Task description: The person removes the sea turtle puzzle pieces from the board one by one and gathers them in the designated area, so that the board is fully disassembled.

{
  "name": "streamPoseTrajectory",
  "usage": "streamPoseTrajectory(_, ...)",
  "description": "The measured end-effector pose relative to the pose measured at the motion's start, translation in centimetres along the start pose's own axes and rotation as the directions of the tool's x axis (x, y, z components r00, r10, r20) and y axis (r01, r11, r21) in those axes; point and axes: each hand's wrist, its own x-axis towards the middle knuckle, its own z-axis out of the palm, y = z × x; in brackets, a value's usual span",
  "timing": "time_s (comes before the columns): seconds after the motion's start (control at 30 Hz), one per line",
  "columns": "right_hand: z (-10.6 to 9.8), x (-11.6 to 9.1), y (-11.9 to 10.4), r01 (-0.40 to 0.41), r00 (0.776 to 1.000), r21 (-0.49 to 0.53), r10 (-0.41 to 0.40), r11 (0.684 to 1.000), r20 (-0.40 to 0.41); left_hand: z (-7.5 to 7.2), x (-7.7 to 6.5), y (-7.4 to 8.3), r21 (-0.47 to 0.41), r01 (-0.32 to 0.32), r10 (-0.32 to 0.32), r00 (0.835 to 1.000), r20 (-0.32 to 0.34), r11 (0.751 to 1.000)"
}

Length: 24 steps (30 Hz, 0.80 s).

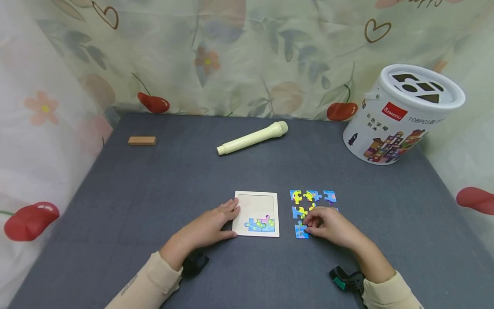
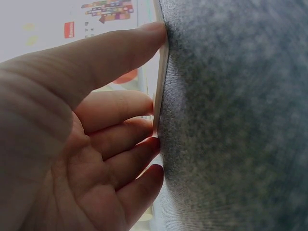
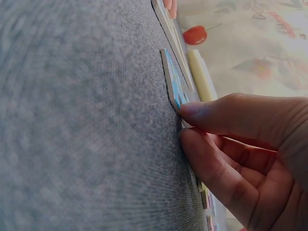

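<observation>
A pale wooden puzzle tray point(image 1: 255, 193) lies flat, with joined blue and pink pieces point(image 1: 260, 224) at its lower right inside. My left hand point(image 1: 216, 223) rests at the tray's left edge, thumb by the near corner and fingers farther up; the left wrist view shows the fingertips point(image 2: 155, 103) against its thin side. To the right of the tray, my right hand point(image 1: 328, 225) pinches the right edge of a blue puzzle piece point(image 1: 300, 231) between thumb and forefinger. In the right wrist view that piece point(image 3: 172, 82) lies low, close to the cloth. Curled fingers hide some pieces behind them.
Several loose blue and yellow puzzle pieces point(image 1: 296, 196) lie in rows beyond my right hand. A cream toy microphone point(image 1: 252, 138) lies farther back, and a wooden block point(image 1: 142, 140) at the back left. A white bucket point(image 1: 401, 116) with a shape-hole lid stands at the back right.
</observation>
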Motion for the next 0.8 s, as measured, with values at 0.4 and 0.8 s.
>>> streamPoseTrajectory(0.4, -0.4, 0.5, -0.2, 0.031, 0.999, 0.017, -0.031, 0.999, 0.024, -0.1, 0.0, 0.0, 0.002, -0.003, 0.003, 1.000, -0.001, 1.000)
streamPoseTrajectory(0.8, -0.5, 3.5, -2.2, 0.084, 0.991, 0.083, -0.093, 0.993, 0.100, 0.0, 0.0, 0.0, 0.005, -0.009, 0.009, 1.000, -0.008, 1.000)
